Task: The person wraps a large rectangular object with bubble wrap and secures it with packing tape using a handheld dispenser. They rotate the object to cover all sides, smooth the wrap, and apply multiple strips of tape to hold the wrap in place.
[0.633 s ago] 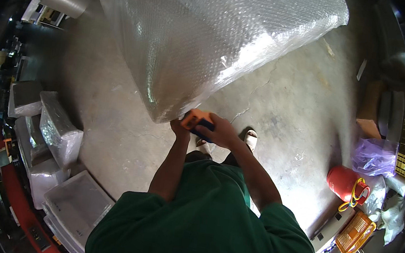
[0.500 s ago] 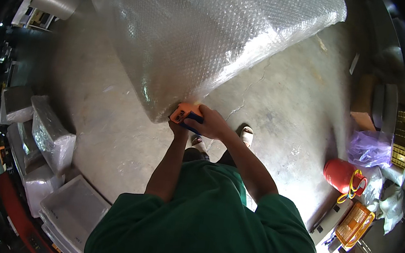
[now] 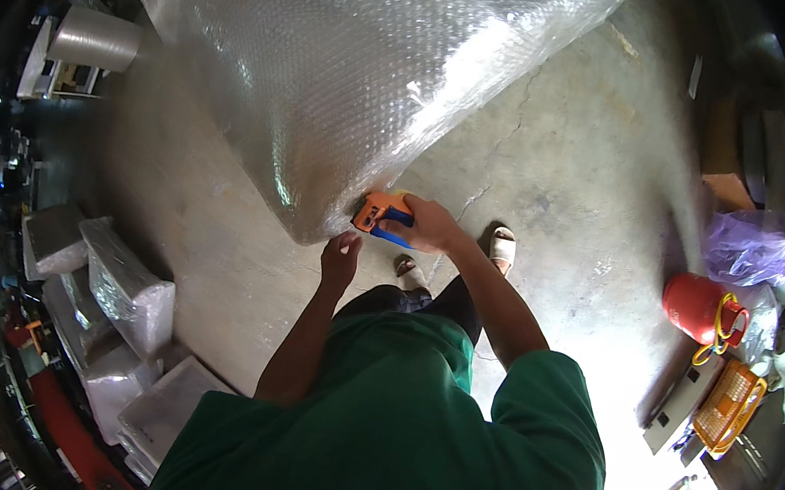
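Observation:
A large bundle covered in clear bubble wrap [image 3: 323, 92] fills the upper middle of the view, one corner pointing toward me. My right hand [image 3: 429, 226] grips an orange and blue hand-held tape dispenser [image 3: 373, 212], whose front end is at the edge of the bubble wrap near that corner. Just below the corner is my left hand [image 3: 341, 257], its fingers curled together. Whatever those fingers hold, if anything, is too small to make out. My left hand is a little apart from the dispenser.
Wrapped boxes [image 3: 126, 287] and a pale plastic bin [image 3: 170, 409] stand at the left, a large film roll [image 3: 96, 39] farther back. On the right are a red gas cylinder [image 3: 695, 307], a purple plastic bag [image 3: 748, 249] and an orange basket [image 3: 729, 407]. My feet stand on concrete floor [image 3: 554, 186].
My right hand and the dispenser have moved slightly right, away from my left hand. My left hand has come down off the dispenser and into clear sight. The whole view has shifted a little.

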Motion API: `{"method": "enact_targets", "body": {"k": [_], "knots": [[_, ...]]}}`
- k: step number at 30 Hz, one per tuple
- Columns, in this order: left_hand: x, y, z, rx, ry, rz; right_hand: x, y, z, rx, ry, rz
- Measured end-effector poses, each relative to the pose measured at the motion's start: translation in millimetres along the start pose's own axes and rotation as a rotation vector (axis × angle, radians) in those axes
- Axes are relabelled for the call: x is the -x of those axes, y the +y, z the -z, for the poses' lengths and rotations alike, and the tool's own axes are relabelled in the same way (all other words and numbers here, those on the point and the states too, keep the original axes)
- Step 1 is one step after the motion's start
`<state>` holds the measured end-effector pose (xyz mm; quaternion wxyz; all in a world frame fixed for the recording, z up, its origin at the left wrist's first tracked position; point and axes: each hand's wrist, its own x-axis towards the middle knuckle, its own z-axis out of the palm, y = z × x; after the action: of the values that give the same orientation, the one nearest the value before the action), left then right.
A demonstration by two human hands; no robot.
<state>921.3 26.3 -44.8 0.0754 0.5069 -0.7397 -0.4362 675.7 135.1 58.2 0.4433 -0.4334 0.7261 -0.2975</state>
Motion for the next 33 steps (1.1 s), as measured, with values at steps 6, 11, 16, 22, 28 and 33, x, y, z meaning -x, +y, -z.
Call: {"method": "enact_targets", "body": {"k": [6, 11, 16, 22, 28, 33], "knots": [[44, 98, 53, -0.553, -0.38, -0.524, -22, 46, -10, -0.016, 0.021, -0.025], [20, 171, 44, -1.202, -0.591, -1.185, -69, 77, -27, -0.047, 0.083, -0.079], [-26, 214, 26, -2.493, -0.729, -1.372, -79, 76, -56, -0.397, 0.037, -0.125], [-48, 237, -7, -2.627, -1.218, -1.267, -97, 90, -125, -0.881, 0.072, -0.359], [-56, 245, -14, -2.709, -1.453, -1.193, -8, 133, -78, -1.382, 0.016, -0.426], [-117, 131, -28, -2.828, -1.173, -1.124, 59, 94, 97, -1.764, 0.154, -0.119]]}}
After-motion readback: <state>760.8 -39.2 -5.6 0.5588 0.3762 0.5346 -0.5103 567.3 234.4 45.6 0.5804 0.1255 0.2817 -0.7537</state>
